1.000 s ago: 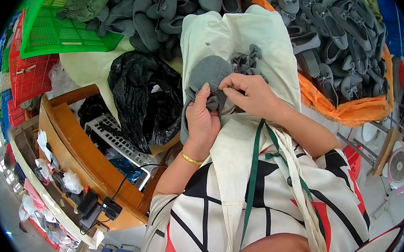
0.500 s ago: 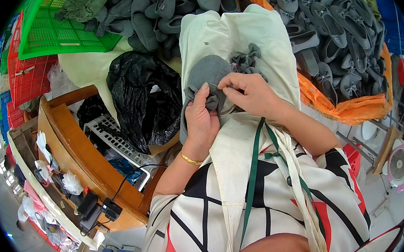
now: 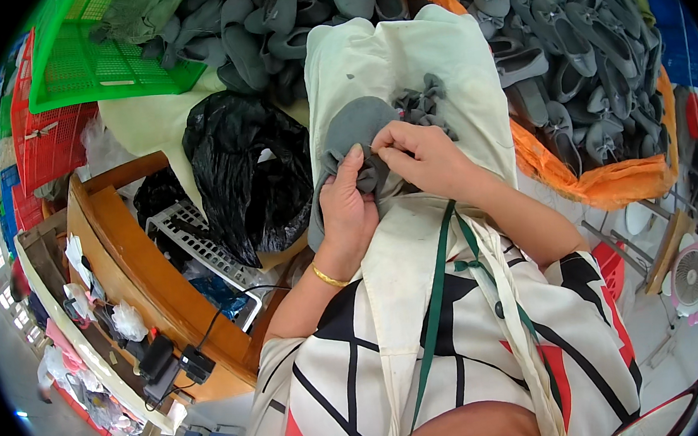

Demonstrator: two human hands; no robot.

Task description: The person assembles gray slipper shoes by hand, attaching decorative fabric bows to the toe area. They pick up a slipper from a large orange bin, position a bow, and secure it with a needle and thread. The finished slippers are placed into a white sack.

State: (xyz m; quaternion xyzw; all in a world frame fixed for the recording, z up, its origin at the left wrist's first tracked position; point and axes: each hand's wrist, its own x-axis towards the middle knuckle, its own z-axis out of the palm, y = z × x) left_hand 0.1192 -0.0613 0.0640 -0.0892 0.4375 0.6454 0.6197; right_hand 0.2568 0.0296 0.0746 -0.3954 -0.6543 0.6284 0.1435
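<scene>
On my lap, over the cream apron (image 3: 460,59), lies a grey fabric shoe (image 3: 360,122) with its rounded end away from me. My left hand (image 3: 349,205) is closed around it, thumb pressed on a gathered grey bow at its near part. My right hand (image 3: 425,158) pinches thumb and forefinger together right beside that bow. A thin sewing needle shows at those fingertips, mostly hidden now. Just beyond my right hand sits a small heap of loose grey fabric bows (image 3: 423,102).
Piled grey shoes (image 3: 247,44) lie ahead; more fill an orange sack (image 3: 620,187) at right. To the left are a black plastic bag (image 3: 233,174), a white plastic basket (image 3: 210,242), a wooden drawer unit (image 3: 132,253) and a green crate (image 3: 112,68). A fan (image 3: 693,279) stands far right.
My right fingertips have moved slightly left and down, closer to the bow. The needle between them shows less. My left hand keeps its hold on the shoe.
</scene>
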